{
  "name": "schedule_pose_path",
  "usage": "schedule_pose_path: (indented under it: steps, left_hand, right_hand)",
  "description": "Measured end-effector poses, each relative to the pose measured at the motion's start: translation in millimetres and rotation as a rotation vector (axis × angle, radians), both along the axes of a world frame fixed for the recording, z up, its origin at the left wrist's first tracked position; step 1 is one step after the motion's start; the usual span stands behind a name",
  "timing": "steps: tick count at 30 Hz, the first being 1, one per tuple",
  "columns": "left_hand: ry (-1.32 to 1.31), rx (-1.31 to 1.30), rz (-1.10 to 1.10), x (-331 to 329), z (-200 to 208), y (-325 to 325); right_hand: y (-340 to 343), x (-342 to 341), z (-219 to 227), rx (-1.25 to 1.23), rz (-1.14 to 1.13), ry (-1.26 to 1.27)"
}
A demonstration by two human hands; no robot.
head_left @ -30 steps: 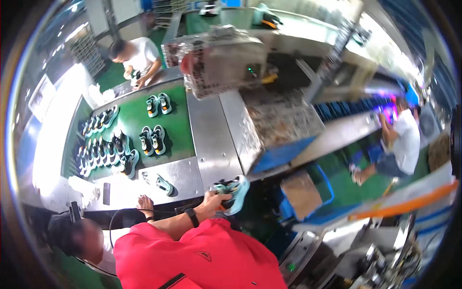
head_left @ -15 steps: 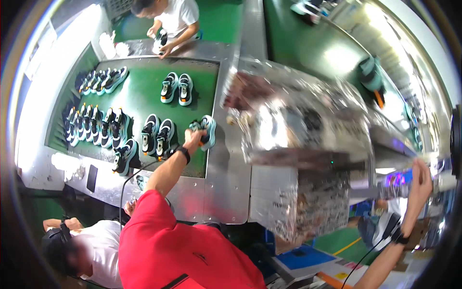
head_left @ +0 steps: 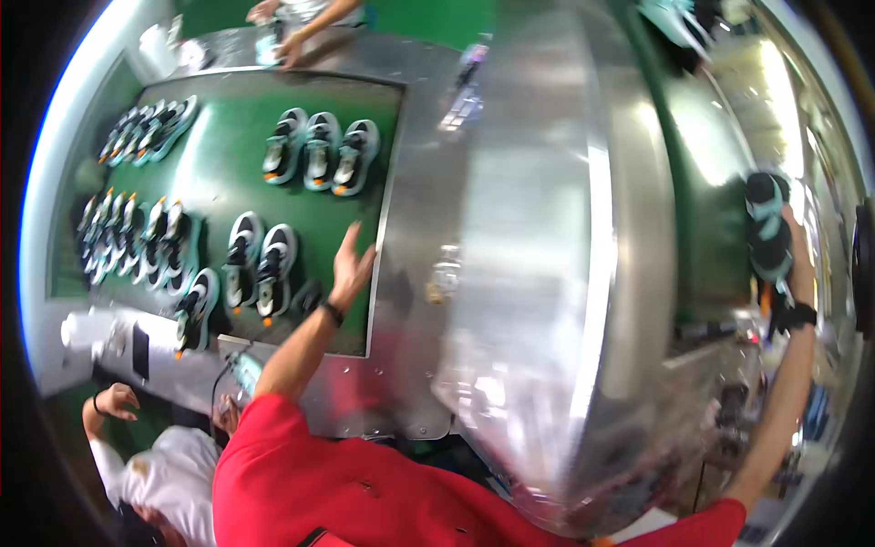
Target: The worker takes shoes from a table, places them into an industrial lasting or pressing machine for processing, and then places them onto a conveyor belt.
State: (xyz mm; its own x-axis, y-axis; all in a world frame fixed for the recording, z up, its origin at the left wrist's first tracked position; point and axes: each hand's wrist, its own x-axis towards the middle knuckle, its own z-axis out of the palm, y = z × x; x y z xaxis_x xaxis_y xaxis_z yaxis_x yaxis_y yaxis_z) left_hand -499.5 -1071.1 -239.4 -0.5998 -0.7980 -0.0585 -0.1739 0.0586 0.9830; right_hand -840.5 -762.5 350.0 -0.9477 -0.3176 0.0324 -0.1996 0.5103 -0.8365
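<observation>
My left hand point(head_left: 351, 271) hovers over the right edge of a green work surface point(head_left: 205, 205), its fingers spread and nothing in it. Beyond it, three black, white and teal sneakers point(head_left: 321, 152) stand side by side. A pair of similar sneakers point(head_left: 260, 262) stands to its left. Far to the right, my right hand point(head_left: 798, 251) closes along the side of a black and teal sneaker point(head_left: 768, 228) over another green belt. The fingertips there are small and blurred, and partly hidden by the shoe.
Rows of sneakers point(head_left: 137, 239) line the left side. A large shiny metal housing point(head_left: 547, 210) stands between my arms. A co-worker's hands point(head_left: 287, 46) hold a shoe across the table; another person point(head_left: 173, 465) is at lower left. One more shoe point(head_left: 674, 23) lies at upper right.
My left hand has let go of a sneaker, and the far group has grown from two to three. My right hand has moved up to a sneaker at the right. The view has shifted.
</observation>
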Motion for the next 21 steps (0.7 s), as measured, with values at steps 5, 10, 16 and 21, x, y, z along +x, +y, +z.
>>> schedule_pose_path:
  steps: [5, 10, 16, 21]
  left_hand:
    - [-0.261, 0.608, -0.625, 116, 11, 155]
    - [-0.008, 0.963, -0.933, 116, 168, 245]
    - [0.645, 0.683, -1.222, 62, 356, 277]
    - [0.961, 0.167, -1.006, 34, 415, 386]
  right_hand:
    - [38, -52, 17, 0.395, 0.038, 0.369]
    - [40, 54, 44, 0.176, 0.149, 0.933]
    - [106, 245, 41, 0.047, 0.058, 1.454]
    - [197, 388, -3, 0.331, -0.267, 1.435]
